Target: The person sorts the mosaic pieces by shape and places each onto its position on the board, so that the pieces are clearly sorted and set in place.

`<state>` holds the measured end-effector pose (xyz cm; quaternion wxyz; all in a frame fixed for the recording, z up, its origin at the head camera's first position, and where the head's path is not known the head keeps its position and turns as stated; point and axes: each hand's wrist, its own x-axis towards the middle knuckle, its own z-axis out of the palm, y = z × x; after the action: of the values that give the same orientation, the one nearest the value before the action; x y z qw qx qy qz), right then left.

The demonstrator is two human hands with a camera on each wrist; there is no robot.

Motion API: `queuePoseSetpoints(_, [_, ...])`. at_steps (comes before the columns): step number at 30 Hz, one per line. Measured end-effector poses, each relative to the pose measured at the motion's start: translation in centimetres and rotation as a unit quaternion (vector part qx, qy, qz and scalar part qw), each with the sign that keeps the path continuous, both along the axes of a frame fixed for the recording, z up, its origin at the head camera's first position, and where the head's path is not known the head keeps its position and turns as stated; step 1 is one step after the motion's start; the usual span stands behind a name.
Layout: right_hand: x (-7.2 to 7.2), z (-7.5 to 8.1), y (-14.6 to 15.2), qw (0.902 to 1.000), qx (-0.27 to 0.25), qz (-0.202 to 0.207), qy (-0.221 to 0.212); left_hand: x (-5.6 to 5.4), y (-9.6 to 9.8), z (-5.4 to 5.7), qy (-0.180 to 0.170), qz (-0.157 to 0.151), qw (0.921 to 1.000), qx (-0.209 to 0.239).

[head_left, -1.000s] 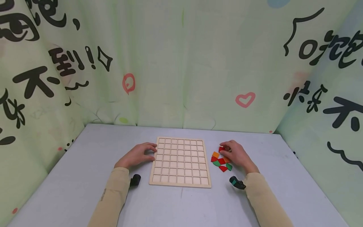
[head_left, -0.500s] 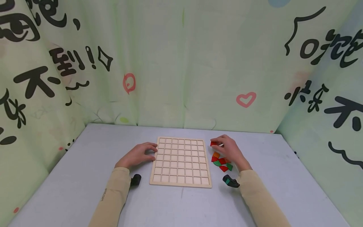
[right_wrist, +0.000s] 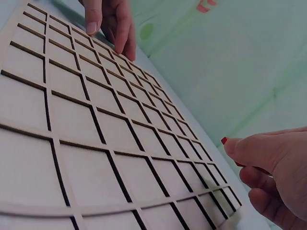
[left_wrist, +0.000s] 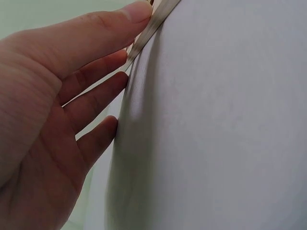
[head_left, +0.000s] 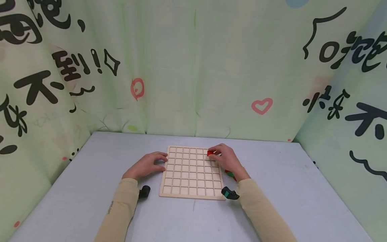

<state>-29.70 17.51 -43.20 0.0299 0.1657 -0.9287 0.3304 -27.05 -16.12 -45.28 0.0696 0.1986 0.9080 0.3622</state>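
A wooden grid board (head_left: pixel 188 192) with square recesses lies flat on the table. At its left edge rests my left hand (head_left: pixel 147 165), fingertips and thumb against the rim; the left wrist view shows those fingers (left_wrist: pixel 93 98) fairly straight and spread. My right hand (head_left: pixel 227 159) is over the board's far right corner, pinching a small red tile (head_left: pixel 210 153) between thumb and fingers. In the right wrist view only bits of the red tile (right_wrist: pixel 224 140) stick out past the thumb, and it is held above the grid.
Several red and green tiles (head_left: pixel 230 174) lie right of the board, mostly hidden behind my right hand and wrist. Black wrist cameras (head_left: pixel 230 193) sit under both wrists. A printed curtain (head_left: pixel 193 84) hangs behind the white table (head_left: pixel 181 222) and along its sides.
My right hand has lifted the red tile from the pile and carried it left, from beside the board to over its far right corner. The left hand has stayed at the left edge.
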Motion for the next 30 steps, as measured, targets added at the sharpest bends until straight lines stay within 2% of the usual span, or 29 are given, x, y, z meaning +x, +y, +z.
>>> queuePoseSetpoints(7, [0.0, -0.6, -2.7, 0.9996, -0.022, 0.008, -0.015, 0.0, 0.2, 0.1, -0.011, 0.004, 0.9999, -0.003])
queuePoseSetpoints(15, [-0.1, -1.2, -5.1, 0.9986, -0.039, 0.031, -0.018, 0.0, 0.2, 0.3, -0.007, 0.002, 0.9999, -0.008])
queuePoseSetpoints(25, [0.2, -1.4, -6.8, 0.9965, -0.015, 0.078, -0.024, -0.1, 0.2, 0.2, -0.013, 0.005, 0.9999, -0.005])
queuePoseSetpoints(30, [0.3, -1.7, -7.4, 0.9952, -0.001, 0.097, -0.013, 0.0, 0.2, 0.3, -0.01, 0.004, 0.9999, -0.007])
